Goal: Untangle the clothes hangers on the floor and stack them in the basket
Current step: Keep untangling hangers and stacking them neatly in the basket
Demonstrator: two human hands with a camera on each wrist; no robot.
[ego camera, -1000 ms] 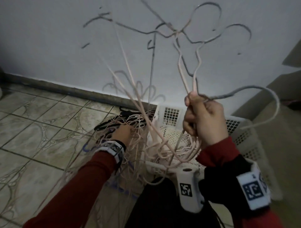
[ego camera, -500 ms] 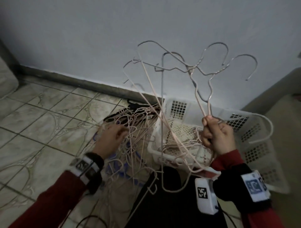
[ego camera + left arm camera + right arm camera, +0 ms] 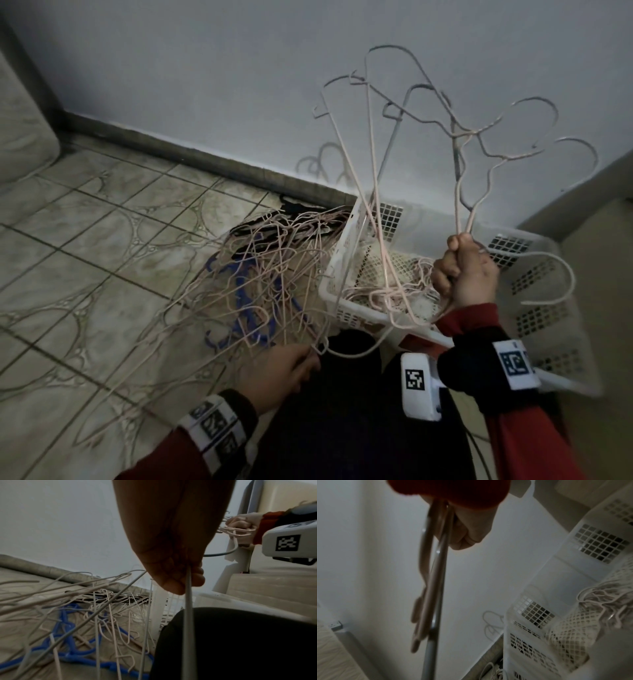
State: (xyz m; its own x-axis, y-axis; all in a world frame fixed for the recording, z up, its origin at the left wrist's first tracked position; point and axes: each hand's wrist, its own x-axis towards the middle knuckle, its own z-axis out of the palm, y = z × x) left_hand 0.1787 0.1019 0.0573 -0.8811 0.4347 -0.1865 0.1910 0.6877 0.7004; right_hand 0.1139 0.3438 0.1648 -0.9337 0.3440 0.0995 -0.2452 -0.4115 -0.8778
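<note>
My right hand [image 3: 462, 274] grips a bunch of pale pink wire hangers [image 3: 459, 150] and holds them upright over the white basket [image 3: 544, 294], hooks fanned against the wall. In the right wrist view the hangers [image 3: 435, 574] run along my fist [image 3: 467, 534]. My left hand [image 3: 284, 370] pinches a thin wire hanger [image 3: 188, 601] near my knee, at the near edge of the tangled pile [image 3: 274, 274] of pink, blue and black hangers on the tiled floor. More pink hangers [image 3: 394, 291] lie inside the basket.
The basket stands against the grey wall [image 3: 239, 85] in a corner, with a beige furniture side [image 3: 603, 274] to its right. A mattress edge [image 3: 20, 130] sits at the far left. My dark trouser leg [image 3: 342, 411] is between the hands.
My left hand pulled back from the far side of the pile to its near edge and took a wire. My right hand lowered the held bunch towards the basket.
</note>
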